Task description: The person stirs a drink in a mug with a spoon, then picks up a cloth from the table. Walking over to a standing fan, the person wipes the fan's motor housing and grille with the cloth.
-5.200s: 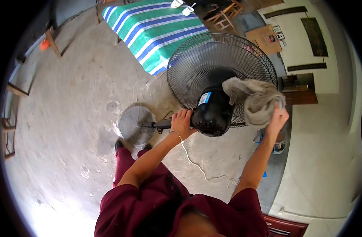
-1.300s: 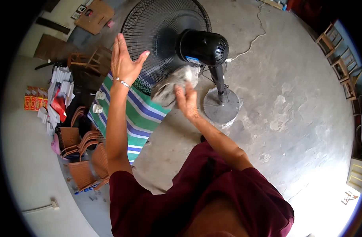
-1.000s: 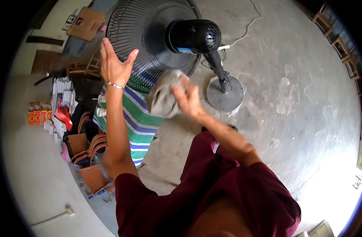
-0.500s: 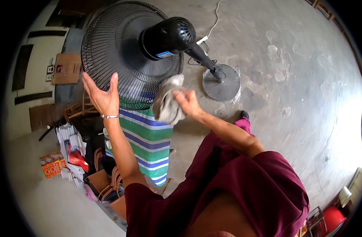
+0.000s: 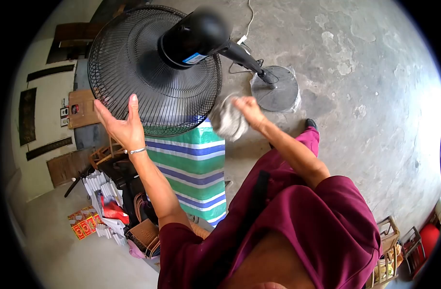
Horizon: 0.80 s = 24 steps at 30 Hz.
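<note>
A black standing fan is seen from behind, with its wire grille point(image 5: 119, 53), motor housing point(image 5: 194, 38) and round base point(image 5: 276, 91) in view. At the grille's lower left edge is my left hand point(image 5: 124, 129), thumb and fingers apart. Whether it touches the wires I cannot tell, and it grips nothing visible. My right hand point(image 5: 251, 113) pinches a crumpled greyish-white cloth point(image 5: 228, 120), blurred, beside the grille's lower right rim. A blue-and-white label point(image 5: 195, 58) is stuck on the housing.
Below the fan stands something covered by a green, blue and white striped cloth point(image 5: 187, 166). Stacked white papers point(image 5: 102, 188), red-and-yellow boxes point(image 5: 84, 222) and a woven brown item point(image 5: 146, 234) lie at left. A white cord point(image 5: 251, 21) crosses the concrete floor. Wooden chairs stand lower right.
My right hand has moved the cloth rightward, from over the grille's lower right part to beside its rim. My left hand keeps its spread pose near the grille. The view has shifted slightly.
</note>
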Motion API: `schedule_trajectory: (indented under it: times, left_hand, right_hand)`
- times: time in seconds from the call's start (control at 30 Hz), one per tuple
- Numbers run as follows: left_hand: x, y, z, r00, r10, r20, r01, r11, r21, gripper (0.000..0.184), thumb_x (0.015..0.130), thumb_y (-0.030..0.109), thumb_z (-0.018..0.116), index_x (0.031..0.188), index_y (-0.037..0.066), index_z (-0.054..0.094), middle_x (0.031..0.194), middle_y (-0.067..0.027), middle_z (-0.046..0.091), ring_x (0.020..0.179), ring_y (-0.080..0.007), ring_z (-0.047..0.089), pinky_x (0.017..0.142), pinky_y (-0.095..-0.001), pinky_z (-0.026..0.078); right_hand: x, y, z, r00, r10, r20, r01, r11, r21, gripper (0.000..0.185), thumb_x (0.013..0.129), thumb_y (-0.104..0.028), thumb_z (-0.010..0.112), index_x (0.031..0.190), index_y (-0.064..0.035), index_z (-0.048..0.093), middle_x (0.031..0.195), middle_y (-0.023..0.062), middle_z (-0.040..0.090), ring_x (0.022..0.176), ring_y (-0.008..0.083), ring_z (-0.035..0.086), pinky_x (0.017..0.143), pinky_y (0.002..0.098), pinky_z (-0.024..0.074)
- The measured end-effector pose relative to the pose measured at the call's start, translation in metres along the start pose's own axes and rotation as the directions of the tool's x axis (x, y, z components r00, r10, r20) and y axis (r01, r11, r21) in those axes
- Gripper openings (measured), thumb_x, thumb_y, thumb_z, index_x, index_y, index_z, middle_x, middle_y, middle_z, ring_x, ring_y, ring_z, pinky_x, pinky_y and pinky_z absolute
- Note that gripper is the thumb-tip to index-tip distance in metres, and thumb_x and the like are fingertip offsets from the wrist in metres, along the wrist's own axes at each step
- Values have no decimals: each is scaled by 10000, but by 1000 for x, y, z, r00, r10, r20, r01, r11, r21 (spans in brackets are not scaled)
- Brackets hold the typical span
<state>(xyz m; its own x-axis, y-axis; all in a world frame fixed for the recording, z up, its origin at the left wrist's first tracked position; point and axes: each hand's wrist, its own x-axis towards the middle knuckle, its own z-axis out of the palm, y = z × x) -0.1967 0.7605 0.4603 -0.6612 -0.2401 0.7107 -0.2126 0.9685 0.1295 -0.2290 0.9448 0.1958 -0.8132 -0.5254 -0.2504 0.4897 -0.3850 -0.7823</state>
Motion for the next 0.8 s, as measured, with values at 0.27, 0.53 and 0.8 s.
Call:
schedule_trajectory:
  times: [0.27,0.53,0.8]
  left_hand:
    - [1,-8,4,1000,5,-4,-5,1000,6,860,720,320,757,1325,-95,309,1370,-271,330,1291,-362,313,1065,-413,256]
    - [1,2,3,1000,21,-23,-21,1000,2,851,722,306,759,1320,-101,312,1363,-280,334,1285,-367,319,1062,-418,255]
    - [1,-1,8,999,11,-33,-11,1000,-3,853,712,283,768,1320,-102,310,1364,-277,332,1280,-374,322,1060,-427,253]
  right_hand:
    - [26,-85,-30,978,-145,152,29,810,586,341,868,-287,571,1005,23,613,926,97,655,794,154,630,786,297,525]
    - [31,-107,64,948,-279,152,287,957,-35,348,838,-292,559,993,11,635,901,110,639,877,175,567,823,307,437]
    - [49,-75,41,969,-243,50,248,942,-226,387,848,-285,541,989,69,608,883,144,650,818,182,598,760,305,466]
